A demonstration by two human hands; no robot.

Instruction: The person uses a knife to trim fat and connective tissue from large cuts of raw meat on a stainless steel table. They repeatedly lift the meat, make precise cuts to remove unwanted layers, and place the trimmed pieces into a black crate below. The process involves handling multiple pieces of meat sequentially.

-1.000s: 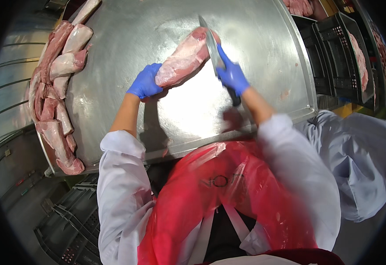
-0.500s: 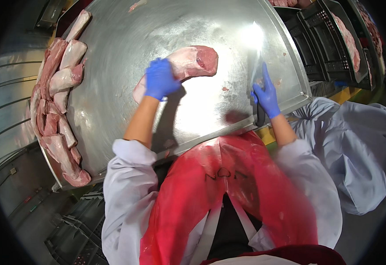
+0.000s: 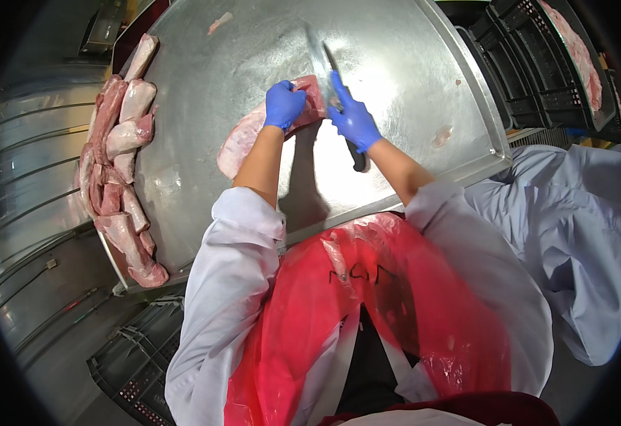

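My left hand (image 3: 284, 106), in a blue glove, is closed on the upper part of a pale pink piece of meat (image 3: 238, 141) lying on the steel work table (image 3: 197, 113); its forearm hides part of the meat. My right hand (image 3: 350, 118), also gloved in blue, grips a long knife (image 3: 358, 160) by its black handle, forefinger stretched along it. The slightly blurred blade points away from me and stands beside the meat's red right end; whether they touch I cannot tell. A long heap of meat pieces (image 3: 115, 140) lines the table's left edge.
Black crates (image 3: 502, 64), one holding pale meat (image 3: 580, 71), stand at the back right. More dark crates (image 3: 122, 358) are low at the left. A co-worker's white garment (image 3: 566, 227) is at my right. A small scrap (image 3: 219, 23) lies at the far side of the table.
Since half a second ago my right hand has moved left with the knife, up to the meat. My left hand has shifted right and up along the piece, toward its red end.
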